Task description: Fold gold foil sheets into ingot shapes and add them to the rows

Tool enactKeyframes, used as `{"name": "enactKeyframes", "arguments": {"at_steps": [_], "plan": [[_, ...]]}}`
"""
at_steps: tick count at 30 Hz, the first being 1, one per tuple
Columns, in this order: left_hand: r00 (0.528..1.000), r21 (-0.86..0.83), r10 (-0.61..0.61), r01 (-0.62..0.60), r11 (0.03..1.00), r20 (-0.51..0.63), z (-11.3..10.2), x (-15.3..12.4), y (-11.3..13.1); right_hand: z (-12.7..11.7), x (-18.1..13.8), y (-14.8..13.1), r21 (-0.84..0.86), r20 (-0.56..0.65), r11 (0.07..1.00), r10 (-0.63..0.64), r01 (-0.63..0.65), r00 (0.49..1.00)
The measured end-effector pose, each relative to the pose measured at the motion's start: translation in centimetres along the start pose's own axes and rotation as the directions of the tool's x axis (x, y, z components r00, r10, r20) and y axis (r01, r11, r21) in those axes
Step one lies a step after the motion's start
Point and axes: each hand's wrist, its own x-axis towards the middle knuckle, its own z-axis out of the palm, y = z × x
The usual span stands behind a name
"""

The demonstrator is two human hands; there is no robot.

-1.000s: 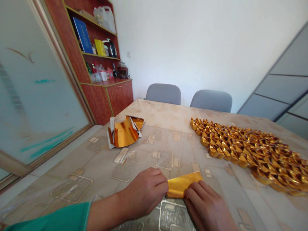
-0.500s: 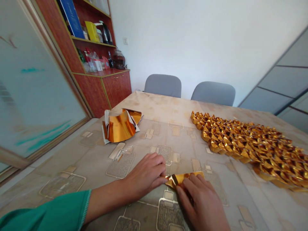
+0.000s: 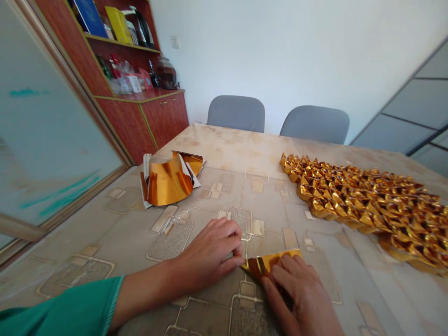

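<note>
A small sheet of gold foil paper (image 3: 268,262), partly folded, lies on the table near its front edge. My left hand (image 3: 210,252) pinches its left corner with curled fingers. My right hand (image 3: 301,294) lies over the sheet's lower right part, fingers pressed down on it, hiding much of it. A curled stack of gold foil sheets (image 3: 168,179) with white backs sits at the left of the table. A large mass of folded gold paper ingots (image 3: 364,200) covers the right side.
The table (image 3: 245,158) has a beige patterned cover. Two grey chairs (image 3: 236,113) stand at its far edge. A red-brown cabinet (image 3: 147,116) with bottles and books is at the back left, a frosted glass panel (image 3: 45,140) on the left.
The gold sheet has been folded in from its left end and now looks smaller. My right hand has slid further over it. The camera has tilted downward.
</note>
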Motion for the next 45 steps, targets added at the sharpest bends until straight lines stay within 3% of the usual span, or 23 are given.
{"name": "enactKeyframes", "arguments": {"at_steps": [19, 30, 32, 34, 37, 41, 45], "plan": [[0.99, -0.011, -0.102, 0.101, 0.995, -0.094, 0.6, -0.3, 0.3, 1.5, -0.4, 0.6, -0.18, -0.043, 0.984, 0.007, -0.015, 0.999], [0.99, 0.027, -0.082, 0.085, 0.996, -0.111, 0.2, -0.4, -0.1, 1.4, -0.3, 0.2, -0.205, -0.041, 0.979, 0.011, -0.02, 0.999], [0.991, 0.097, -0.028, 0.041, 0.994, -0.133, 0.2, -0.4, 0.2, 1.5, -0.3, 0.1, -0.206, -0.048, 0.978, 0.029, -0.038, 0.998], [0.985, 0.205, 0.12, -0.092, 0.974, -0.127, 0.2, -0.4, 0.9, 1.7, -0.2, -0.1, -0.21, -0.056, 0.976, 0.051, -0.061, 0.997], [0.939, 0.311, 0.343, -0.323, 0.894, -0.01, 0.6, -0.6, 2.4, 2.0, -0.2, -0.2, -0.229, -0.056, 0.969, 0.08, -0.091, 0.995], [0.94, 0.287, 0.335, -0.339, 0.896, 0.062, 0.9, -1.6, 3.7, 1.9, -0.1, -0.3, -0.261, -0.041, 0.961, 0.085, -0.092, 0.996], [0.953, 0.261, 0.281, -0.302, 0.917, 0.114, 0.7, -3.0, 3.1, 1.6, -0.2, -0.3, -0.271, -0.014, 0.959, 0.078, -0.079, 0.997]]}}
